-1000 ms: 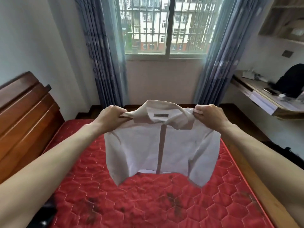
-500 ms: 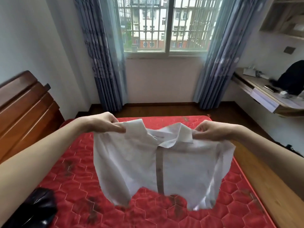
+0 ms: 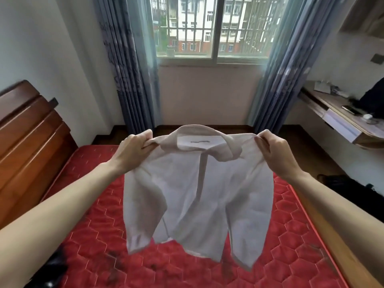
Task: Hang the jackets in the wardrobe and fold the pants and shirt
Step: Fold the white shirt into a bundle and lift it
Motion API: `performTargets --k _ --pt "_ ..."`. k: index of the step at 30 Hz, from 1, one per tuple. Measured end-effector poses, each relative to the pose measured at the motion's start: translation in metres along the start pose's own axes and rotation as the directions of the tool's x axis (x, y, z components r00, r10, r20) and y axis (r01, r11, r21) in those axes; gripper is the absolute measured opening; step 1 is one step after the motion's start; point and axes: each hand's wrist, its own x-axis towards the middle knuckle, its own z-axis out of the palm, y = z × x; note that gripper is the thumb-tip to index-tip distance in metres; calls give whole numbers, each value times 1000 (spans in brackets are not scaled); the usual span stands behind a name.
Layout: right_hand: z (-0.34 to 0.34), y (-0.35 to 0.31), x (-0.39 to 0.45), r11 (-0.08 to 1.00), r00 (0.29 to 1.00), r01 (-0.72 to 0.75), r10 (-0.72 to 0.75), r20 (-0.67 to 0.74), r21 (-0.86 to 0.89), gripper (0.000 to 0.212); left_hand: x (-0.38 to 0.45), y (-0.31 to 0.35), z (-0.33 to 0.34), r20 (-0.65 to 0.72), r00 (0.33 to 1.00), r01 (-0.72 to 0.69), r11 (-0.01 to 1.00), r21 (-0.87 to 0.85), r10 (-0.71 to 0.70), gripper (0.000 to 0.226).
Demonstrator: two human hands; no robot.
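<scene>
A white collared shirt [image 3: 195, 196] hangs in the air over the red quilted mattress [image 3: 128, 262], its front and placket facing me, sleeves and hem dangling free. My left hand [image 3: 133, 152] pinches its left shoulder beside the collar. My right hand [image 3: 272, 154] pinches the opposite shoulder. Both arms reach out in front of me at about the same height. A dark garment [image 3: 52, 271] lies on the mattress at the lower left, mostly hidden by my left forearm.
A wooden headboard [image 3: 27, 146] stands at the left. Grey-blue curtains [image 3: 128, 65] flank a barred window [image 3: 212, 28] ahead. At the right, a wall desk [image 3: 336, 123] holds small items and a black bag [image 3: 372, 98]. Dark things [image 3: 345, 186] lie on the floor beside the bed.
Half a second ago the shirt was lowered toward the mattress with my hands wide apart. Now both hands have lifted it again, and it hangs straighter with the collar upright.
</scene>
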Motion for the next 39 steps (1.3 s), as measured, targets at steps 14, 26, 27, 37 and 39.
performTargets --k 14,26,27,37,39 --pt "-38 -11 -154 996 793 -94 72 605 6 28 -150 5 -1 529 846 -112 946 304 -70 59" --pt "-35 29 -101 815 484 -542 102 869 206 38 -124 -14 23 741 662 236 970 -66 -111 58" --pt "-15 44 -99 812 494 -551 131 860 192 37 -122 -29 41 721 682 259 962 -80 -123 54" --pt "310 230 -172 949 739 -261 314 596 -176 22 -140 -233 339 372 834 424 905 37 -406 44" --pt "367 262 -191 940 753 -168 317 576 -298 24 -149 -266 399 326 833 431 894 123 -447 40"
